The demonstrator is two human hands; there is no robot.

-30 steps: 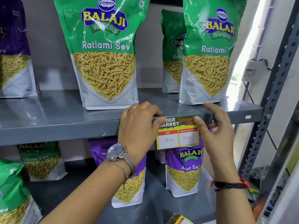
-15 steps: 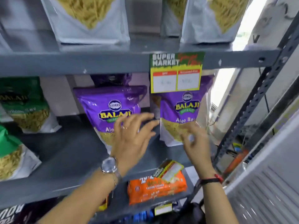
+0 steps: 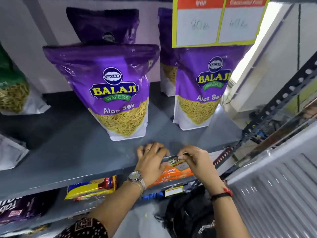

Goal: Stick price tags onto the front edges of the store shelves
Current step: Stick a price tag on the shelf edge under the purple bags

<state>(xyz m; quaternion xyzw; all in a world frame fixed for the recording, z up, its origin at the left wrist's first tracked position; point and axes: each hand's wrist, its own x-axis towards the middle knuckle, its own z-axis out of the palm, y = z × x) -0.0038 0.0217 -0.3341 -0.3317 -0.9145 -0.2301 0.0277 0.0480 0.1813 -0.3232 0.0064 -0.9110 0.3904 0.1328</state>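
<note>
A yellow-bordered price tag [image 3: 217, 23] hangs stuck on the upper shelf's front edge at the top of the view. Below it, a second small price tag [image 3: 176, 162] lies against the front edge of the grey middle shelf [image 3: 77, 152]. My left hand [image 3: 151, 160] presses flat on the shelf lip at the tag's left end. My right hand [image 3: 195, 160] pinches the tag's top right corner. Most of the tag is covered by my fingers.
Two purple Aloo Sev bags [image 3: 120, 93] [image 3: 202, 90] stand on the middle shelf, with more behind. An orange cookie pack [image 3: 173, 176] and a yellow packet [image 3: 89, 188] lie on the shelf below. A perforated metal upright [image 3: 277, 103] and a corrugated shutter [image 3: 283, 194] are at right. A black bag [image 3: 188, 215] sits low.
Both hands left the tag on the upper shelf and dropped to the middle shelf's front edge, where they now hold a second tag. My view tilted downward.
</note>
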